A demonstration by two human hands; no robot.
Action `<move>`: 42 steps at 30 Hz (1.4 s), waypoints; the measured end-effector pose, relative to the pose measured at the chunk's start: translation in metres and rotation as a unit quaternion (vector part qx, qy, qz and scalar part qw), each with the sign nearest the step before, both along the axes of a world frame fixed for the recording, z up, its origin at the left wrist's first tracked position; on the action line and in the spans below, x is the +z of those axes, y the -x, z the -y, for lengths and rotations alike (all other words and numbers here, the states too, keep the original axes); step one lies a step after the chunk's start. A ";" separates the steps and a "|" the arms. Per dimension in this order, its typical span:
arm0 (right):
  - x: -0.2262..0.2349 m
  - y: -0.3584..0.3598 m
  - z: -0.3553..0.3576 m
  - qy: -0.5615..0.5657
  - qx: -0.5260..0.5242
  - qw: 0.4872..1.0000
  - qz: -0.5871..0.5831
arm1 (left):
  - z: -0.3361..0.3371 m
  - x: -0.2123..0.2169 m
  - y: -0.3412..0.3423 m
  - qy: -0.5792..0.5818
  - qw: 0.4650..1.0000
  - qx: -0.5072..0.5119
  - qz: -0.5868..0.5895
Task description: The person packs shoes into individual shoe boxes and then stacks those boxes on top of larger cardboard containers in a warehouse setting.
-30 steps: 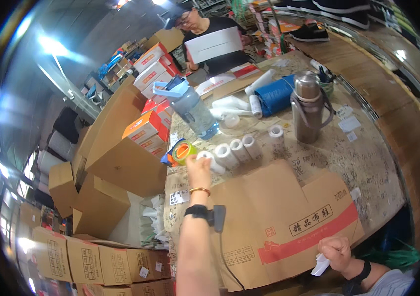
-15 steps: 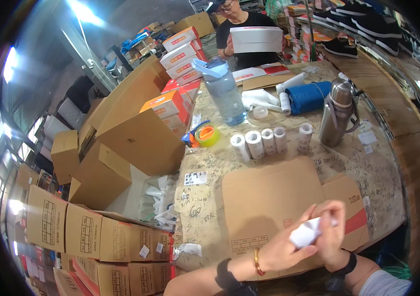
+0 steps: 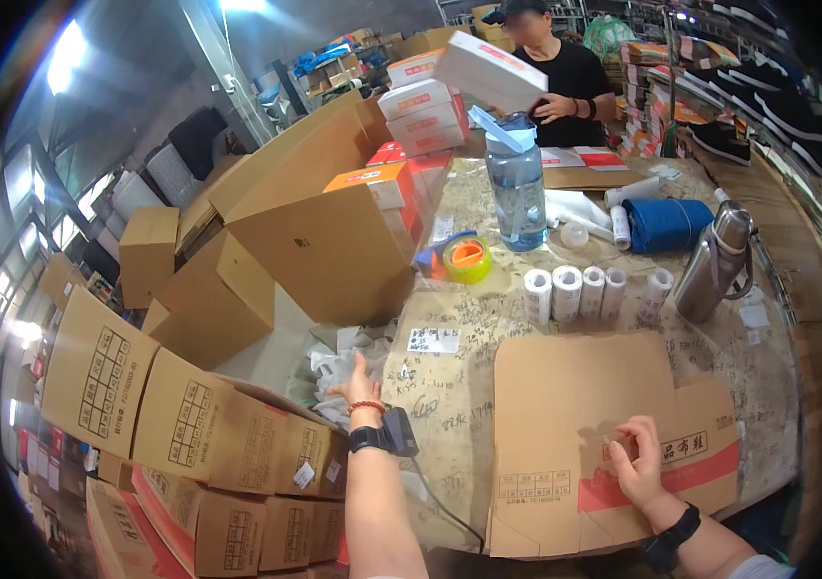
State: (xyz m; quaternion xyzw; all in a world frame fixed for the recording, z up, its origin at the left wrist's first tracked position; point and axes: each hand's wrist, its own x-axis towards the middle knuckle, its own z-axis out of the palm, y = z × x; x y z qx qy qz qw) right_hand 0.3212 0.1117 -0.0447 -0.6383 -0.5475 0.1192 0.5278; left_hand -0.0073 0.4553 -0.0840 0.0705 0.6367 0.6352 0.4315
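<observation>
My left hand (image 3: 361,382) reaches out over a heap of crumpled white paper and clear plastic (image 3: 329,362) beside the table's left edge. Its fingers are stretched and it holds nothing that I can see. Above the flat brown cardboard sheet (image 3: 565,415) on the near part of the table is my right hand (image 3: 638,465), with loosely curled fingers standing apart and no plain object between them. A red stripe and printing run along the sheet's near right part.
Several label rolls (image 3: 565,292) stand beyond the cardboard, with a steel flask (image 3: 715,261), blue water bottle (image 3: 517,193) and tape roll (image 3: 467,259) around them. Brown cartons (image 3: 315,251) crowd the left. Across the table, a person (image 3: 575,82) handles a white shoebox (image 3: 490,72).
My hands have parted: the left has swung left to the waste heap, the right stays over the cardboard. The white paper has left my hands. The person opposite has tilted the shoebox.
</observation>
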 end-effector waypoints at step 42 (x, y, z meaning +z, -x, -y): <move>0.001 -0.084 0.211 0.209 -0.150 0.952 0.168 | 0.354 0.040 -0.073 -0.120 0.890 -0.417 -0.137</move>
